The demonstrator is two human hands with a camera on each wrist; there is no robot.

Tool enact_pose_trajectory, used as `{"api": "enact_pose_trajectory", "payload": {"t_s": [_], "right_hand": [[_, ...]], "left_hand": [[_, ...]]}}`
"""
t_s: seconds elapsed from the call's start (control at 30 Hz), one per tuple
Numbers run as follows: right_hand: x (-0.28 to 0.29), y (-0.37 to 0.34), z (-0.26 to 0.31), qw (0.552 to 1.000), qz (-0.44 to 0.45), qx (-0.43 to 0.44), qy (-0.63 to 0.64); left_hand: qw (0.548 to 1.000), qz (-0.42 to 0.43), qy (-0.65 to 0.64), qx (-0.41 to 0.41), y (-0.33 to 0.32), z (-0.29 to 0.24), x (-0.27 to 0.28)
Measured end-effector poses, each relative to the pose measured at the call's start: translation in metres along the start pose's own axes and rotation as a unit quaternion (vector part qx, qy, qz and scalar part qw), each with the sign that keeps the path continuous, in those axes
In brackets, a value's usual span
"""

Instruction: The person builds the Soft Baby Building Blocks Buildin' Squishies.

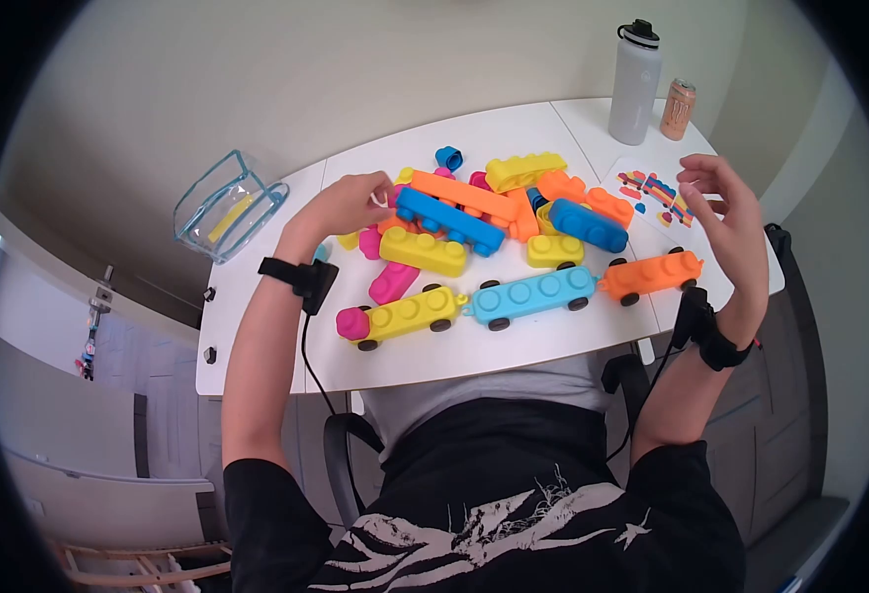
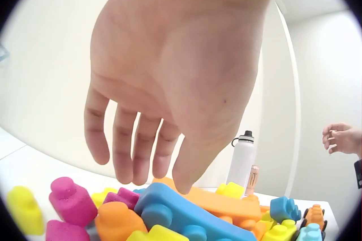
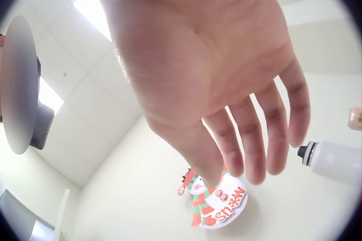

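Observation:
My left hand hovers at the left end of the block pile, close to a long blue block; in the left wrist view its fingers hang relaxed above the blocks and hold nothing. The right hand is raised over the right side of the table, near a printed picture sheet, its fingers loosely spread and empty. Along the front stands a wheeled train: a yellow car with a pink block on its left end, a light blue car and an orange car.
A clear blue-edged pouch stands at the table's left. At the back right are a grey bottle and a can. Mixed yellow, orange and pink blocks fill the middle, with a small blue block behind them.

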State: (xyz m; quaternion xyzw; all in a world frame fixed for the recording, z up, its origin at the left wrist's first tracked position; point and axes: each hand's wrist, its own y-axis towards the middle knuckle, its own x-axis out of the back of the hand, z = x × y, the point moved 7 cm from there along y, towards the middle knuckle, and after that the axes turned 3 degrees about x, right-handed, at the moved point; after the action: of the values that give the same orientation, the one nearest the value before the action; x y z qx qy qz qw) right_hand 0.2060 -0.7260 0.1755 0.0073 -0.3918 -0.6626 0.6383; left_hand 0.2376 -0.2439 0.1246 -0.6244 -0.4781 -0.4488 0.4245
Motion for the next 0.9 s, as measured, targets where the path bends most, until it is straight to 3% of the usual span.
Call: {"api": "enact_pose_trajectory", "payload": {"t_s": [0.07,0.13,0.27,0.33,0.47,0.53,0.57,0.67,0.73,0.83,0.9], "right_hand": [[-0.008,0.000,0.002,0.999,0.029,-0.002,0.013],[-0.020,0.000,0.005,0.997,0.078,0.023,0.006],[-0.039,0.001,0.008,0.993,0.119,0.001,-0.005],[-0.043,0.001,0.006,0.992,0.125,0.000,0.002],[-0.049,-0.002,0.006,0.986,0.165,0.005,-0.010],[-0.049,-0.002,0.003,0.985,0.174,-0.001,-0.012],[-0.049,-0.002,0.001,0.984,0.176,0.006,-0.023],[-0.048,0.000,-0.003,0.984,0.175,0.020,-0.032],[-0.048,-0.001,-0.003,0.984,0.173,0.028,-0.031],[-0.046,-0.001,-0.002,0.985,0.170,0.020,-0.033],[-0.046,-0.002,0.000,0.984,0.171,0.030,-0.030]], "left_hand": [[1.000,-0.002,0.012,-0.009,0.012,-0.012,-0.004],[0.992,-0.064,0.070,-0.079,0.027,-0.027,-0.004],[0.991,-0.086,0.058,-0.090,0.059,-0.058,0.007],[0.999,-0.011,-0.005,-0.037,0.078,-0.067,0.006],[0.997,0.056,0.047,-0.033,0.091,-0.070,-0.016],[0.986,0.159,0.040,-0.019,0.084,-0.071,-0.034],[0.986,0.161,0.043,-0.019,0.086,-0.070,-0.035],[0.988,0.143,0.060,-0.007,0.093,-0.058,-0.038],[0.988,0.082,0.093,-0.095,0.090,-0.057,-0.026],[0.987,0.044,0.140,-0.063,0.086,-0.043,-0.011],[0.993,0.047,0.106,-0.025,0.079,-0.030,0.001]]}}
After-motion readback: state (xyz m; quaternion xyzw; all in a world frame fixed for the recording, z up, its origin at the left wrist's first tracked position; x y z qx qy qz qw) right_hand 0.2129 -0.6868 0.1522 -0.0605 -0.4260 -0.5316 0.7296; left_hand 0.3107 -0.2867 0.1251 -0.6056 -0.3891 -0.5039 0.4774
